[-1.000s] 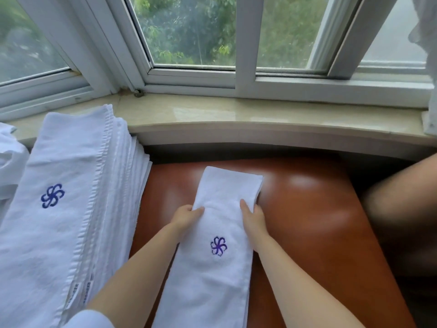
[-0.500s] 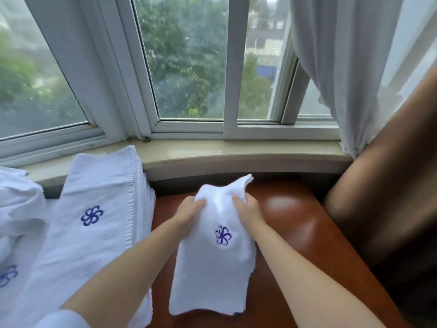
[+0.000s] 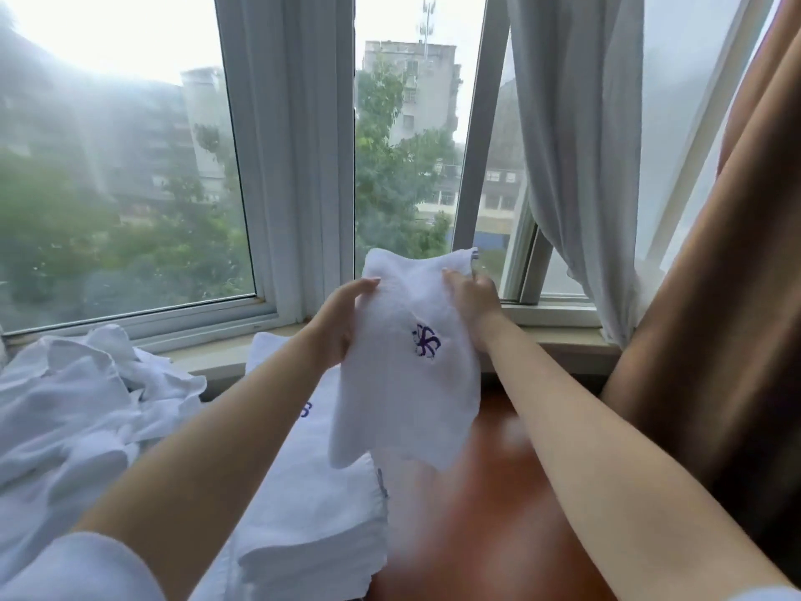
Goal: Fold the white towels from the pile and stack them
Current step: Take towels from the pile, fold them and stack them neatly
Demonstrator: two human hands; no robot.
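Left hand (image 3: 336, 316) and right hand (image 3: 470, 301) fingers curl around the folded towel (image 3: 407, 366), gripping it at frame centre.

A hotel-like room high above the street: logo towels (image 3: 312, 505) stacked by a window (image 3: 286, 167), sheer curtain (image 3: 581, 167), apartment blocks (image 3: 407, 93) outside.

Hazy daylight glares through the window (image 3: 130, 167); foreground motion-blurred.
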